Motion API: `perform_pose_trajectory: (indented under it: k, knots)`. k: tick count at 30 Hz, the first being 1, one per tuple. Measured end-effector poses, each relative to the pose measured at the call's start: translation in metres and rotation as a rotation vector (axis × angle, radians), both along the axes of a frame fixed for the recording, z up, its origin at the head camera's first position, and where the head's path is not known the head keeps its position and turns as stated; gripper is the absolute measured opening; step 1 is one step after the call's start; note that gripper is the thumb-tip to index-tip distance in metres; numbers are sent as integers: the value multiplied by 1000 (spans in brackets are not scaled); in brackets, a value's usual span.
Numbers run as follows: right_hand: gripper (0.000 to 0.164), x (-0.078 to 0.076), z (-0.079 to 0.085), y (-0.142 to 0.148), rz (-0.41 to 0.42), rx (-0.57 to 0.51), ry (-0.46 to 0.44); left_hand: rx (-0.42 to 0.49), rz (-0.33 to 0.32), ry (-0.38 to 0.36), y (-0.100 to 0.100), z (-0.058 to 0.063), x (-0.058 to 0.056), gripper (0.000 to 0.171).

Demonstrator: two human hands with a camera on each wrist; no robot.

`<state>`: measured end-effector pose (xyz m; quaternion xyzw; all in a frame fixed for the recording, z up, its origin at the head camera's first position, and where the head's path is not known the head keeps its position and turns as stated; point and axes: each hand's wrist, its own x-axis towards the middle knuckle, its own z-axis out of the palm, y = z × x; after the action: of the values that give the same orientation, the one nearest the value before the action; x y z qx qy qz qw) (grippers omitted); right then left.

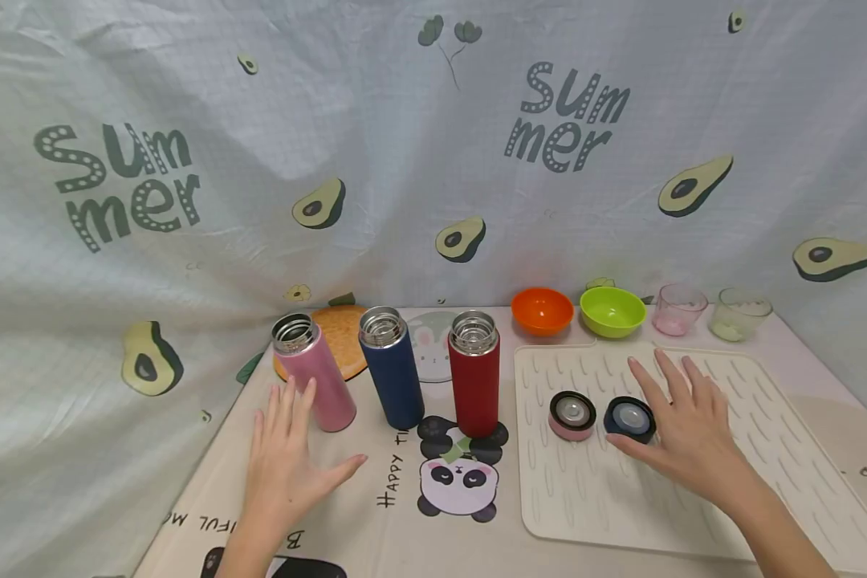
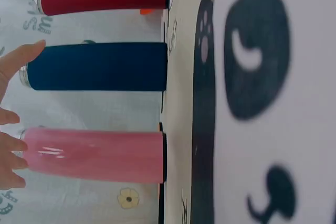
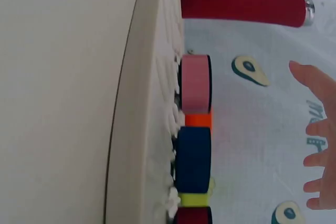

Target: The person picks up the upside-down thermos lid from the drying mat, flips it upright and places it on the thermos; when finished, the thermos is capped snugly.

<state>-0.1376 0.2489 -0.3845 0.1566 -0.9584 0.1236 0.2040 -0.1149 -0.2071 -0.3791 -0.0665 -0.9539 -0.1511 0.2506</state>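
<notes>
The left hand (image 1: 285, 461), fingers spread and holding nothing, is near the pink bottle (image 1: 328, 389); the blue bottle (image 1: 393, 381) and red bottle (image 1: 474, 389) stand rightward. The right hand (image 1: 686, 425), equally spread and empty, screens the red lid (image 3: 193, 216) beside the blue lid (image 1: 630, 420) on the mat (image 1: 585, 502); bowls (image 1: 611, 327) and glasses (image 1: 677, 320) stand beyond.

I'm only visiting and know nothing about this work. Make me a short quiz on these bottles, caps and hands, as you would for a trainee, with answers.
1. Fill in: in the head view, the ____ bottle stands between the pink bottle and the red bottle.
2. True or false: the right hand is gripping the red bottle.
3. How many round caps show in the right wrist view?

Key:
1. Blue; the blue bottle is in the middle.
2. False; the right hand holds nothing.
3. Three: pink, blue and dark red.
</notes>
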Motion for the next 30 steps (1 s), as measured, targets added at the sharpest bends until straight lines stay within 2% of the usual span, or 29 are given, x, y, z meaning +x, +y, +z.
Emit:
perform_pose_trajectory:
  k: [8,13,18,22,30]
  knots:
    - [94,-23,-11,-21,75,10,-80,21,-87,43,21,-1,1,105]
    - [90,-40,-24,-31,110,-6,-159,23,-166,81,36,-2,1,98]
    - [84,-51,-38,-36,118,-14,-206,23,-236,25,49,-5,-4,93]
    - [84,-54,-45,-35,103,17,-222,39,-282,-38,59,-9,-7,88]
    - [75,-57,-55,-36,106,35,-232,96,-378,-83,70,-19,-9,77]
